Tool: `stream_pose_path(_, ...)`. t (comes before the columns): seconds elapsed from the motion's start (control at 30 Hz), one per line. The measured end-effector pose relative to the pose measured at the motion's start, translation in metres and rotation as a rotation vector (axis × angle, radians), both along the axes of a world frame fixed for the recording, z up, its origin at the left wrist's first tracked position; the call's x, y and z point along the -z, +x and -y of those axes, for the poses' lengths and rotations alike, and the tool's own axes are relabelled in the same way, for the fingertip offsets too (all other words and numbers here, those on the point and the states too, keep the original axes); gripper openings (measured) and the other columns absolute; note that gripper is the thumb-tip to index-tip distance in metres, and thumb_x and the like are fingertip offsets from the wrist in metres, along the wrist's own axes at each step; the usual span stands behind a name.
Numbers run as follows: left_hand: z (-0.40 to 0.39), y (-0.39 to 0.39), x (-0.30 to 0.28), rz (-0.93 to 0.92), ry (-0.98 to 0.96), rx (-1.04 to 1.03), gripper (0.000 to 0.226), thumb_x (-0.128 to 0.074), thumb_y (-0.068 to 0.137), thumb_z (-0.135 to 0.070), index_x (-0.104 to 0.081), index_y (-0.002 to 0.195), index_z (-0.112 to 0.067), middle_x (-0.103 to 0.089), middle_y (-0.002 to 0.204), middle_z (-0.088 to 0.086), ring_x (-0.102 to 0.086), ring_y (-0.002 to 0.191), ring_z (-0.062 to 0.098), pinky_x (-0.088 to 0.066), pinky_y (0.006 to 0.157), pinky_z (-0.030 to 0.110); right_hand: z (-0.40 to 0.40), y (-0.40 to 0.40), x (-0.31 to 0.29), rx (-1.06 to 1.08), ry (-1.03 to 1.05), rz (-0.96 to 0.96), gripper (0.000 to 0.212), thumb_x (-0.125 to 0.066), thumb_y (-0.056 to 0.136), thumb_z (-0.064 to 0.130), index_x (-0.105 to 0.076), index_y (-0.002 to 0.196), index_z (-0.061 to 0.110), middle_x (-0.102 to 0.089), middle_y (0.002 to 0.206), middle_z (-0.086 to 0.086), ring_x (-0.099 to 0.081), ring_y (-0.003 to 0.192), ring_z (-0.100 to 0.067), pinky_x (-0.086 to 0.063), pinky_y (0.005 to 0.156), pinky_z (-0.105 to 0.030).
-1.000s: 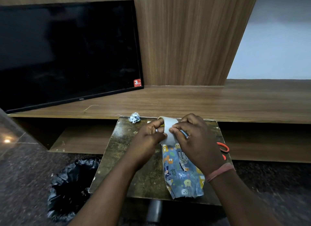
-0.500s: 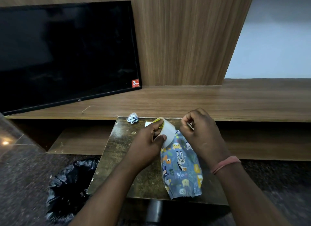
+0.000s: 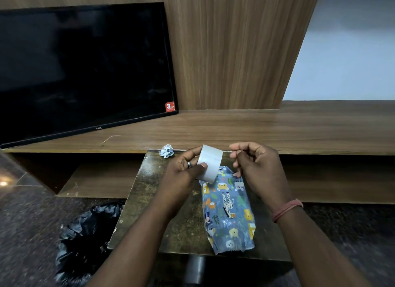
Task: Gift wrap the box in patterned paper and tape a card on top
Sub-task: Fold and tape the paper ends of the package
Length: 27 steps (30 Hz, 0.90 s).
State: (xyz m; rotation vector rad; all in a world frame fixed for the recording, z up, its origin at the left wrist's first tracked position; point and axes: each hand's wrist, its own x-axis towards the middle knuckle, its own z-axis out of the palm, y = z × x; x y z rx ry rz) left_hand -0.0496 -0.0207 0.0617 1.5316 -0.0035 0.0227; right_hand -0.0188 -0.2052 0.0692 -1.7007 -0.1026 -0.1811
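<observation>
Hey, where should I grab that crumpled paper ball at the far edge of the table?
Pinch the crumpled paper ball across its middle, coming from above. It is small, roughly round and sits free on the table, left of the tape roll, so any two opposite sides should hold.

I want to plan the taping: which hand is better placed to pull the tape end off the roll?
Probably the right hand: it hovers beside the tape roll, fingers curled and apparently empty, while the left hand already grips the roll above the wrapped box.

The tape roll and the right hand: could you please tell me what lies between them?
In the head view, only an open gap separates the tape roll in the left hand from the right hand; any pulled tape strand there is too faint to confirm.
</observation>
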Motion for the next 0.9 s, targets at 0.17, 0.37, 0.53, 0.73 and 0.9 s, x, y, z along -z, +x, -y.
stream_pose_path(0.17,-0.001,-0.001,-0.001,-0.006,-0.001,0.003,0.037,-0.052,0.098,0.01,-0.064,0.121,-0.017,-0.08,0.099,-0.003,-0.073,0.085,0.006,-0.055,0.072,0.016,0.003,0.0,-0.002,-0.004,0.138,-0.081,0.01,-0.073,0.088,-0.002,-0.076,0.089,0.007,-0.077,0.077,-0.009,-0.075,0.069,-0.02,-0.059,0.066,-0.023)
stream_pose_path(0.37,-0.001,0.002,0.0,-0.02,0.027,-0.042,0.037,-0.052,0.099,0.009,-0.062,0.127,-0.013,-0.079,0.104,-0.001,-0.072,0.087,0.007,-0.054,0.073,0.017,-0.001,0.001,0.001,-0.016,0.183,-0.153,0.003,-0.071,0.09,-0.001,-0.072,0.087,-0.002,-0.073,0.069,-0.013,-0.07,0.059,-0.021,-0.058,0.058,-0.025)
stream_pose_path(0.53,-0.002,0.003,0.012,0.01,0.169,-0.115,0.062,-0.061,0.1,-0.004,-0.039,0.148,-0.038,-0.075,0.113,0.012,-0.074,0.098,0.022,-0.057,0.089,0.035,-0.01,-0.001,-0.002,-0.069,0.462,-0.274,0.012,-0.058,0.093,-0.011,-0.069,0.095,-0.006,-0.074,0.079,-0.019,-0.074,0.071,-0.022,-0.061,0.07,-0.023)
stream_pose_path(0.73,-0.013,0.008,0.011,0.023,0.192,-0.217,0.072,-0.065,0.098,-0.013,-0.032,0.155,-0.039,-0.07,0.111,0.014,-0.069,0.09,0.009,-0.053,0.081,0.024,-0.017,-0.002,0.002,-0.14,0.552,-0.317,0.023,-0.046,0.096,-0.015,-0.068,0.096,-0.009,-0.075,0.088,-0.022,-0.074,0.08,-0.025,-0.062,0.076,-0.026)
stream_pose_path(0.9,-0.045,0.013,0.0,0.0,0.207,-0.407,0.069,-0.063,0.1,-0.009,-0.032,0.158,-0.031,-0.063,0.133,0.012,-0.066,0.114,0.024,-0.053,0.072,0.01,-0.032,-0.003,0.014,-0.195,0.464,-0.332,0.014,-0.059,0.093,-0.01,-0.07,0.102,-0.007,-0.076,0.095,-0.022,-0.076,0.086,-0.027,-0.061,0.074,-0.027)
